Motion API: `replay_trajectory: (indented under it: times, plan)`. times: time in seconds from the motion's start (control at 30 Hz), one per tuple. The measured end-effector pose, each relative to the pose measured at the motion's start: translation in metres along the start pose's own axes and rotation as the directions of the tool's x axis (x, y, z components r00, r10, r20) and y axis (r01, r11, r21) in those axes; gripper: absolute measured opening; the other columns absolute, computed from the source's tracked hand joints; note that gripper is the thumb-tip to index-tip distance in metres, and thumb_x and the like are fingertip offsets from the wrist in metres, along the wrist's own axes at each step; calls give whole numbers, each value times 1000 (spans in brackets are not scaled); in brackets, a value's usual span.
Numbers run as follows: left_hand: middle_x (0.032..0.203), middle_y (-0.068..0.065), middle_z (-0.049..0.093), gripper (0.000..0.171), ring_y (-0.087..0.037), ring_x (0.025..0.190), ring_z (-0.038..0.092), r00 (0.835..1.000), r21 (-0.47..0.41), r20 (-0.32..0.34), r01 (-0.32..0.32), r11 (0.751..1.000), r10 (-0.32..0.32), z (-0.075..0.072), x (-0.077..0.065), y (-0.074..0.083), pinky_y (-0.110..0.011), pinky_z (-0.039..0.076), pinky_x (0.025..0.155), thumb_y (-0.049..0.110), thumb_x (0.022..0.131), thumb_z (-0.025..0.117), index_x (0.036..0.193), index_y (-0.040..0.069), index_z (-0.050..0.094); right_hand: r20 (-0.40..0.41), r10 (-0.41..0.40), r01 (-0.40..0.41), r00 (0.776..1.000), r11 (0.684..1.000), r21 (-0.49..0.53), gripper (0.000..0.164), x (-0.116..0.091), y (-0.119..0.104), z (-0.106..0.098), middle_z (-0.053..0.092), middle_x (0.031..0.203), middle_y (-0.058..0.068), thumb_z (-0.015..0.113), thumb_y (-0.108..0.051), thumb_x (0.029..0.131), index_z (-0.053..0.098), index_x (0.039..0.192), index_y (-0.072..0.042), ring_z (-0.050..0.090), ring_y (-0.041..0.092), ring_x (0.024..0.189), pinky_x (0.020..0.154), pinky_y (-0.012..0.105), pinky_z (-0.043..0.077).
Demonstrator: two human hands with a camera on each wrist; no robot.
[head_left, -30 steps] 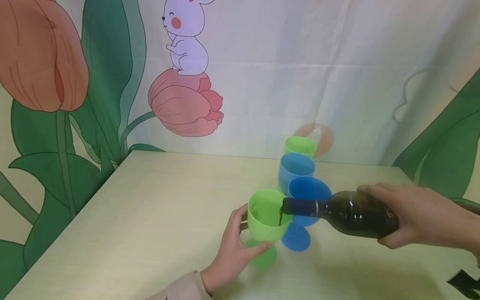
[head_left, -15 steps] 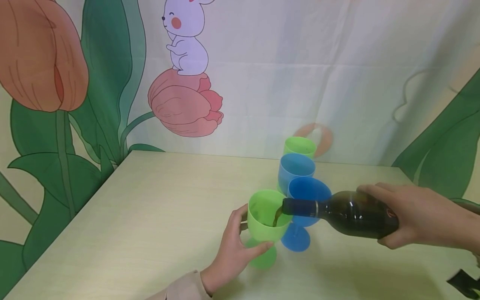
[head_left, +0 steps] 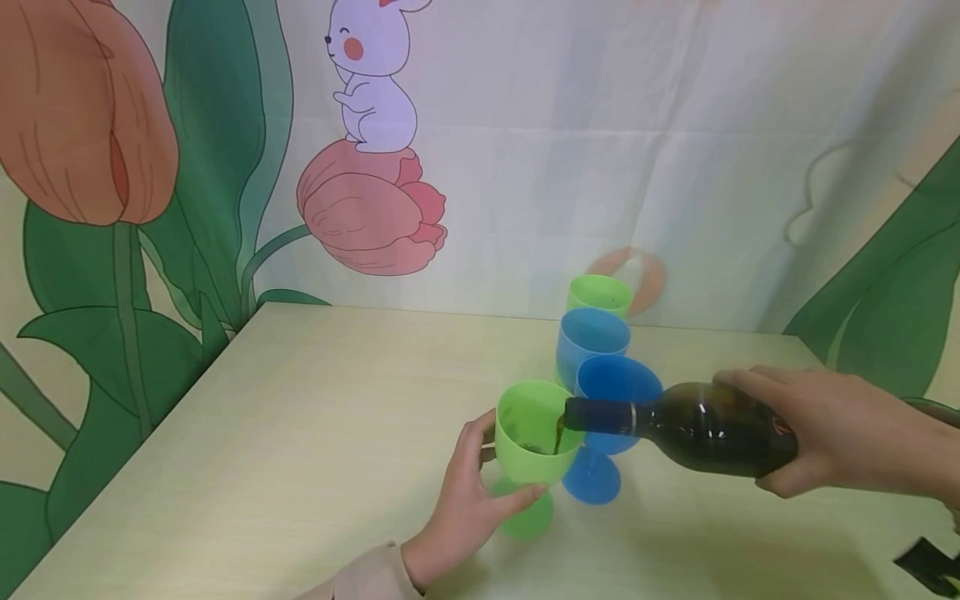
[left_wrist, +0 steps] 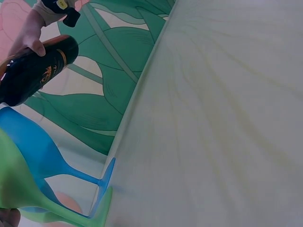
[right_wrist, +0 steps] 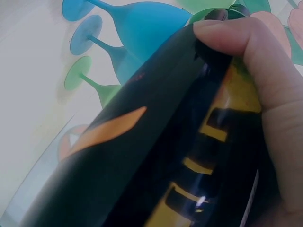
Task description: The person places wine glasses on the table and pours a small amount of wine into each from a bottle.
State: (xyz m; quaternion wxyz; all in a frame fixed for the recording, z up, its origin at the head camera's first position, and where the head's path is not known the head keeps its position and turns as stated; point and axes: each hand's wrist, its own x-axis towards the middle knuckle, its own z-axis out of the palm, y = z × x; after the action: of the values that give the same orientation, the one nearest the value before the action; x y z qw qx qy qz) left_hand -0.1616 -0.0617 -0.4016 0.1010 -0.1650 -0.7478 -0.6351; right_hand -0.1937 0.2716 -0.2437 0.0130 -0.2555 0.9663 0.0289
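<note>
My left hand [head_left: 468, 508] holds a green goblet [head_left: 532, 462] by the lower part of its bowl, thumb in front and fingers behind. My right hand [head_left: 832, 429] grips a dark wine bottle [head_left: 712, 429] round its body, tipped with its mouth over the goblet's rim. A thin brown stream runs from the mouth into the goblet, where a little dark liquid lies at the bottom. Large in the right wrist view, the bottle [right_wrist: 142, 137] shows orange and yellow markings under my thumb. In the left wrist view the goblet [left_wrist: 19, 184] overlaps a blue one.
Behind the held goblet stand a dark blue goblet [head_left: 592, 479], a lighter blue goblet [head_left: 592, 346] and another green goblet [head_left: 600, 292], in a row toward the back edge of the pale table [head_left: 300, 450]. A printed curtain [head_left: 525, 167] hangs behind the table.
The brown stream keeps running and shifts slightly in shape, and a dark pool now shows at the goblet's bottom. Both hands, the bottle and the goblet hold their places.
</note>
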Motion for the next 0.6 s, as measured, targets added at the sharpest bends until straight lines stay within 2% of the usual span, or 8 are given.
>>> replay_trajectory:
  times: [0.33,0.6]
  plan:
    - [132,4,48,83,-17,119,49,1000,0,-4,0,1000,0,0,0,1,-36,44,100,21,73,83,142,24,37,-9,-6,6,1000,1000,-11,90,0,0,0,60,97,-15,86,-54,52,52,129,-20,51,4,77,59,26,43]
    - [133,4,47,83,-17,118,49,1000,-2,0,10,1000,-10,0,0,1,-38,43,100,21,73,83,143,24,36,-2,-6,6,1000,1000,22,89,0,-1,0,60,96,-15,86,-54,52,53,127,-20,52,4,77,60,26,43]
